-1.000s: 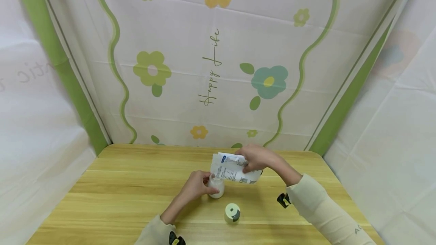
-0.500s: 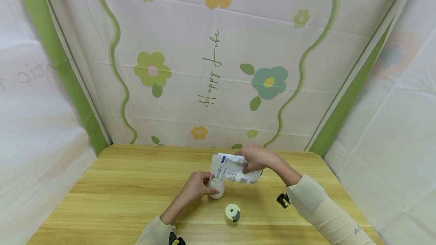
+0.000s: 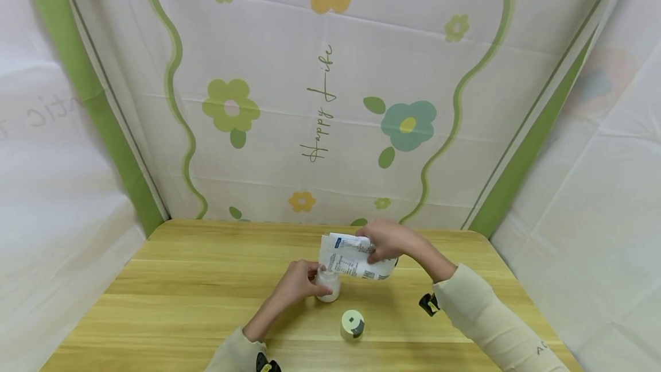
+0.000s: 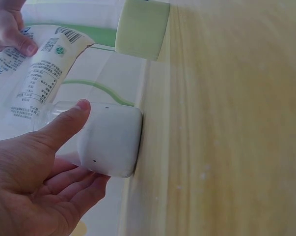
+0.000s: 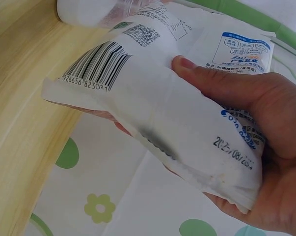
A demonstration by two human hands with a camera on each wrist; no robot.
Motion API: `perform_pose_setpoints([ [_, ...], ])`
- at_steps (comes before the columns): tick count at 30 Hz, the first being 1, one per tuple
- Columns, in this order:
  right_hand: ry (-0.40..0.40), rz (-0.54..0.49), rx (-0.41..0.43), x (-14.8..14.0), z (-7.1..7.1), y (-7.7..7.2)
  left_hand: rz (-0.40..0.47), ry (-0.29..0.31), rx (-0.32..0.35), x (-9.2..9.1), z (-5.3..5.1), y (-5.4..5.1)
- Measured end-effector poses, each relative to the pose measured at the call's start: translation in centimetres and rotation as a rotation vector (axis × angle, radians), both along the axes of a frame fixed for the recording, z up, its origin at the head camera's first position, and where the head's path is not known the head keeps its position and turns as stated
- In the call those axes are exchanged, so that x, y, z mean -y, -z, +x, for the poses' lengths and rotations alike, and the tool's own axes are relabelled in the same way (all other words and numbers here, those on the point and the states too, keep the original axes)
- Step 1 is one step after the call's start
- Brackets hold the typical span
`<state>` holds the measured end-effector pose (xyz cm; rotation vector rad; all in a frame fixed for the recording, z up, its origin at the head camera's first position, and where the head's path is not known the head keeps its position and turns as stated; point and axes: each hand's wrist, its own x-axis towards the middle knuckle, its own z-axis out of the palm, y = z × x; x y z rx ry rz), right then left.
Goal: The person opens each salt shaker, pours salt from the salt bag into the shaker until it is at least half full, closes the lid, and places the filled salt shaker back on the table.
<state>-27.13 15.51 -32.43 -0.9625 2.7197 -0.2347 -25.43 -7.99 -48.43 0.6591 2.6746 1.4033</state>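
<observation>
My left hand (image 3: 298, 283) grips a small clear jar (image 3: 329, 287) that stands on the wooden table. White contents fill its lower part, as the jar (image 4: 113, 140) in the left wrist view shows. The thumb lies on one side of it and the fingers curl under the other. Above the jar, my right hand (image 3: 389, 241) grips a printed white bag of salt (image 3: 351, 257), tilted with its end at the jar's mouth. In the right wrist view the thumb presses into the salt bag (image 5: 187, 113). Whether salt is flowing is hidden.
A pale yellow-green lid (image 3: 352, 324) with a dark grey patch sits on the table (image 3: 206, 291), nearer the person than the jar. White curtains (image 3: 279, 73) with a flower print hang behind the table and along both sides.
</observation>
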Motion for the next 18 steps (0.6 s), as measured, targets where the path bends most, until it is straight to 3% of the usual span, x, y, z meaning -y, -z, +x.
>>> perform_pose_setpoints([
  [18,0.006,0.005,0.005,0.05,-0.06,0.07,-0.001,-0.005,0.005,-0.04,0.03,0.09],
])
